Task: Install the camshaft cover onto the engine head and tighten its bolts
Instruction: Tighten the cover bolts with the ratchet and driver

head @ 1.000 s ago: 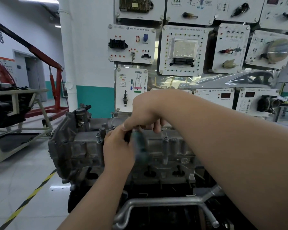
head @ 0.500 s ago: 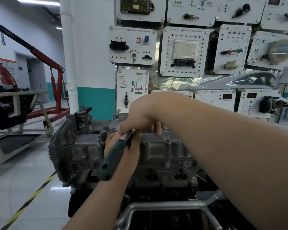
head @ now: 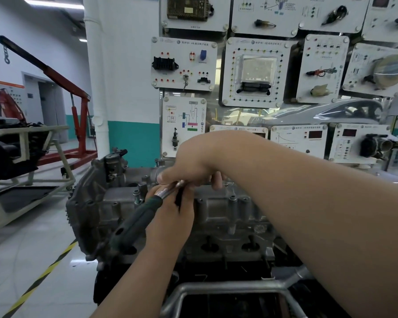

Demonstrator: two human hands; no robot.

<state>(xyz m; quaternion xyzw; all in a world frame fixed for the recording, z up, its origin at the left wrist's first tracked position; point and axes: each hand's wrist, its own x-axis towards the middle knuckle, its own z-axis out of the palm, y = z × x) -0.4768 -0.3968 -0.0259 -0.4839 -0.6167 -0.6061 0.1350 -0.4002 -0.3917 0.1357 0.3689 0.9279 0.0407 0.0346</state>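
Observation:
The grey camshaft cover (head: pixel 218 210) sits on top of the engine head (head: pixel 216 246), with bolts (head: pixel 136 193) standing along its edge. A ratchet wrench (head: pixel 133 223) with a green handle points down and to the left from the cover's middle. My right hand (head: pixel 193 161) reaches across from the right and pinches the wrench's metal head. Just below it, my left hand (head: pixel 170 216) curls round the dark socket stem under the wrench head. The bolt under the tool is hidden by my hands.
The engine rests on a metal stand with a tube frame (head: pixel 228 288) near me. White training panels (head: pixel 253 72) with electrical parts fill the wall behind. At left stand a red engine crane (head: pixel 78 115) and a cart (head: pixel 28 157). A yellow-black floor line (head: pixel 39 281) runs at lower left.
The green handle has swung from hanging toward me to pointing down-left. Both hands have stayed at the same spot on the cover.

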